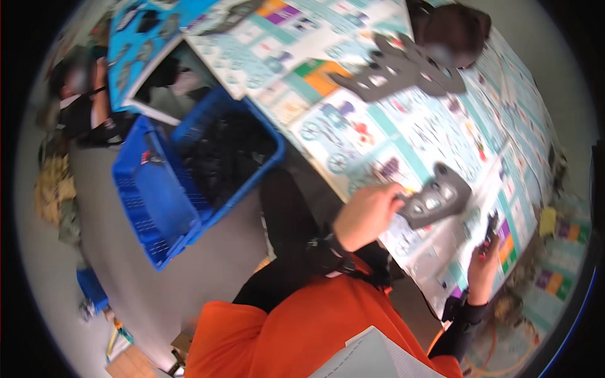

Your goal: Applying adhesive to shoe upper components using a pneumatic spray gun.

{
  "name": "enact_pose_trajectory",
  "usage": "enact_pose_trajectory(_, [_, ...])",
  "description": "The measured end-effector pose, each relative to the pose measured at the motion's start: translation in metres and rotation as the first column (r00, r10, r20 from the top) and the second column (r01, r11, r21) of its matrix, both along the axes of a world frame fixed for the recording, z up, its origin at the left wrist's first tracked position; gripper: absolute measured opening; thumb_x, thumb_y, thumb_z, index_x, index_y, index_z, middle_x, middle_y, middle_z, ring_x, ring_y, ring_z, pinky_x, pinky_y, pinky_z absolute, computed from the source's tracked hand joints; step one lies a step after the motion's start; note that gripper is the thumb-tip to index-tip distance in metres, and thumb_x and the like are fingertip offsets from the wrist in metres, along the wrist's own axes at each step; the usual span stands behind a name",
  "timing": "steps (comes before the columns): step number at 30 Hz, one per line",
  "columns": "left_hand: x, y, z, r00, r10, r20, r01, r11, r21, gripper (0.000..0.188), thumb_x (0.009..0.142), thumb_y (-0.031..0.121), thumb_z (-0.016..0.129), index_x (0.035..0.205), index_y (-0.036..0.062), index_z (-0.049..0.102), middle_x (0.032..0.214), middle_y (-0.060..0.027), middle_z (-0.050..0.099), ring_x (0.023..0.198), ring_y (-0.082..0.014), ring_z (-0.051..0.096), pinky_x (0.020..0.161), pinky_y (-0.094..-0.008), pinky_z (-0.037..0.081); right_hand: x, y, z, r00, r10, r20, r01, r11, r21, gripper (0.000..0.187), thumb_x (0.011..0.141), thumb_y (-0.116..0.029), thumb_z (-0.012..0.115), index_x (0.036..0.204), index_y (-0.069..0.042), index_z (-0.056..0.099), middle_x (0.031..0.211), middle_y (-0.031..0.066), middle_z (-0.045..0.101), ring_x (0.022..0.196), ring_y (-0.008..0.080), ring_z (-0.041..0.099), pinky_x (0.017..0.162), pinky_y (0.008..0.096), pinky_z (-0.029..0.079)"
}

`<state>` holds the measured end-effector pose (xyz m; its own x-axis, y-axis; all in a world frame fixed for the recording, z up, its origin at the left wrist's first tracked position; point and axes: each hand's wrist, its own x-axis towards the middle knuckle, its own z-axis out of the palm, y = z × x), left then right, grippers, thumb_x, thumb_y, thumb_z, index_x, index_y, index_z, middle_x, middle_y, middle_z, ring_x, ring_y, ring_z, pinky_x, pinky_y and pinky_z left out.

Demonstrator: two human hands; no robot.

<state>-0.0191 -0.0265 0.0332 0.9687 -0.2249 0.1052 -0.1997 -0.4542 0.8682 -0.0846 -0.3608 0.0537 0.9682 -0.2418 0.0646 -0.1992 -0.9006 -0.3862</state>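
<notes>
Pinching a grey part over the picture-covered table is the left hand, while the right hand grips a dark object, and a blue crate stands beside, on grey floor.

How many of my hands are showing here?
2: your left hand is at a grey part by the table's edge; your right hand holds a small dark object.

Fisheye view from the head, downward over both hands
</notes>
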Motion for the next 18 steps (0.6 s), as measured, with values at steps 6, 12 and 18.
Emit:
enact_pose_trajectory(6, [0.032,0.061,0.039,0.989,0.117,-0.087,-0.146,0.831,-0.537,0.016,0.099,0.011,0.062,0.109,-0.0007,0.067,0.094,-0.0056,0.071,0.070,-0.0117,0.070,0.062,-0.0235,0.054,-0.001,-0.022,-0.032,1.000,-0.021,0.003,0.021,0.996,0.087,0.037,0.087,-0.008,0.064,0.118,0.004,0.047,0.099,0.0237,0.056,0.090,0.0402,0.055,0.082,0.0440,0.046])
enact_pose_trajectory(12, [0.144,0.249,0.046,0.745,0.665,0.053,-0.549,0.656,-0.517,0.019,0.096,0.010,0.065,0.108,-0.0039,0.070,0.081,-0.0071,0.070,0.062,-0.0125,0.066,0.057,-0.0225,0.045,-0.001,-0.003,-0.034,0.997,-0.033,0.065,0.034,0.999,-0.019,0.052,0.086,-0.019,0.075,0.121,0.006,0.047,0.109,0.0249,0.057,0.101,0.0436,0.055,0.089,0.0453,0.045])
enact_pose_trajectory(18, [0.212,0.338,0.000,0.569,0.822,0.020,-0.756,0.533,-0.381,0.017,0.096,0.006,0.064,0.105,-0.0084,0.068,0.089,-0.0111,0.072,0.068,-0.0216,0.074,0.055,-0.0280,0.055,-0.003,-0.003,-0.036,0.995,-0.033,0.092,0.034,0.999,-0.009,0.058,0.084,-0.020,0.077,0.124,0.007,0.045,0.112,0.0262,0.057,0.106,0.0451,0.055,0.092,0.0468,0.044])
